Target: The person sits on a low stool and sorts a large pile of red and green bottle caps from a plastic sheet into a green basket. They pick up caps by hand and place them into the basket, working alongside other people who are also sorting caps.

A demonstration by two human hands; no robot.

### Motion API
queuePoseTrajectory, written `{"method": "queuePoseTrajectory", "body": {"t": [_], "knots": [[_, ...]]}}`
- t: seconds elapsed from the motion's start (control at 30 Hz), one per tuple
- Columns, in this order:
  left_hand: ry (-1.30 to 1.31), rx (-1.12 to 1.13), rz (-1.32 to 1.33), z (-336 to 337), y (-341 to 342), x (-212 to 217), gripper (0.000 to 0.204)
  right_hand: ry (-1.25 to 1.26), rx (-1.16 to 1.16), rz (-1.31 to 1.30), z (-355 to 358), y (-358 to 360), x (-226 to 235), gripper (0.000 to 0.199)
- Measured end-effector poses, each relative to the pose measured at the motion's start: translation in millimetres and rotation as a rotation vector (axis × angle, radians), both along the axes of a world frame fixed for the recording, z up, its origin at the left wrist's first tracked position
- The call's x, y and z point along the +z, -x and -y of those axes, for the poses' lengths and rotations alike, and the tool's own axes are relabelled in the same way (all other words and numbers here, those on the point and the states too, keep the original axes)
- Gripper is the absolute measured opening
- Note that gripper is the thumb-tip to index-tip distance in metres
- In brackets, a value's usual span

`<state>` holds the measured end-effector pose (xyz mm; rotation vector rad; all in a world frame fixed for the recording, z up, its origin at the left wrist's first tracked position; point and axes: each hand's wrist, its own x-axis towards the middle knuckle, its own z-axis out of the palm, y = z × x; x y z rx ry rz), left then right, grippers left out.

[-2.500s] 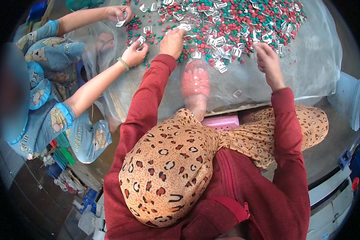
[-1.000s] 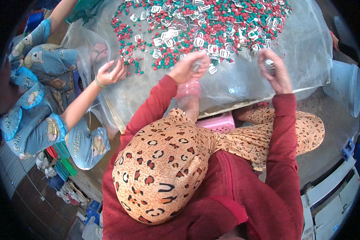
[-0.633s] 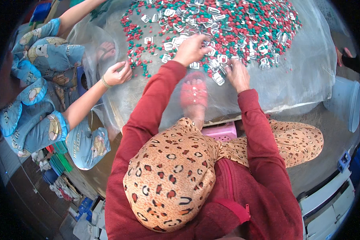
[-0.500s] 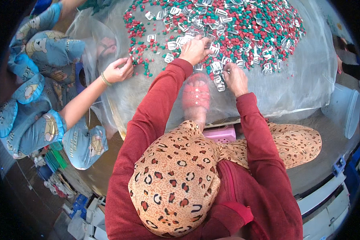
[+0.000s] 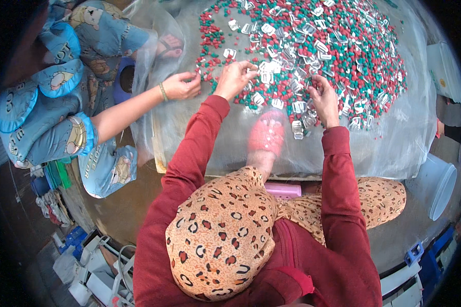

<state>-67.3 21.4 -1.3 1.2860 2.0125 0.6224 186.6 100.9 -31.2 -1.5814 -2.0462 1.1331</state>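
Observation:
Small red and green pebble-like pieces (image 5: 379, 66) lie in a wide heap on a translucent sheet. White and clear buckle-shaped plastic pieces (image 5: 268, 73) are scattered among them. At the heap's near left edge is my left hand (image 5: 234, 80), thumb and fingertips drawn together beside a cluster of white buckle shapes; what is between them is too small to make out. My right hand (image 5: 325, 100) hovers over the heap's near side with thumb and forefinger bent in a pinch, and any piece there cannot be told. A few buckle-shaped pieces (image 5: 297, 129) lie left of that wrist.
On the left, a co-worker's hand (image 5: 183, 85) reaches to the heap's edge. My foot in a pink sandal (image 5: 267, 135) rests on the sheet (image 5: 189, 130) between my arms. A pink stool (image 5: 283, 191) is below, and a translucent bucket (image 5: 438, 187) stands at right.
The view has shifted, so the heap sits further right in it. My left hand has drawn back left from the buckle cluster. My right hand has moved farther in over the heap.

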Motion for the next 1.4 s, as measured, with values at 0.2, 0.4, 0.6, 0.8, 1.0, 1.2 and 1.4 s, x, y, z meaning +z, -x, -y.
{"method": "queuePoseTrajectory", "body": {"t": [0.2, 0.4, 0.6, 0.8, 1.0, 1.2, 1.4], "knots": [[-0.101, -0.088, -0.293, -23.7, -16.8, -43.6, 0.040, -0.083, 0.160, 0.182, -25.6, 37.3, -15.6, 0.054], [-0.033, -0.150, -0.225, -30.0, -2.4, -53.1, 0.032, -0.173, 0.229, 0.081, -8.1, 65.0, -18.7, 0.053], [0.186, -0.076, 0.277, 2.7, 28.1, -27.1, 0.035, -0.111, 0.239, 0.252, -13.4, 73.4, -24.5, 0.047], [0.284, -0.090, 0.032, 18.0, 40.0, -2.9, 0.027, -0.167, 0.447, 0.281, 24.0, 63.0, -27.7, 0.037], [-0.105, -0.226, -0.247, -6.8, 34.9, -8.6, 0.030, -0.048, 0.241, -0.014, 29.9, 55.8, 1.5, 0.037], [-0.094, -0.176, -0.393, -26.3, 25.3, -32.1, 0.030, 0.035, 0.046, -0.151, 30.5, 43.9, 38.1, 0.025], [-0.232, -0.012, 0.119, -26.5, 43.6, -21.8, 0.025, 0.135, -0.054, -0.441, 27.4, 29.1, 35.1, 0.019]]}}
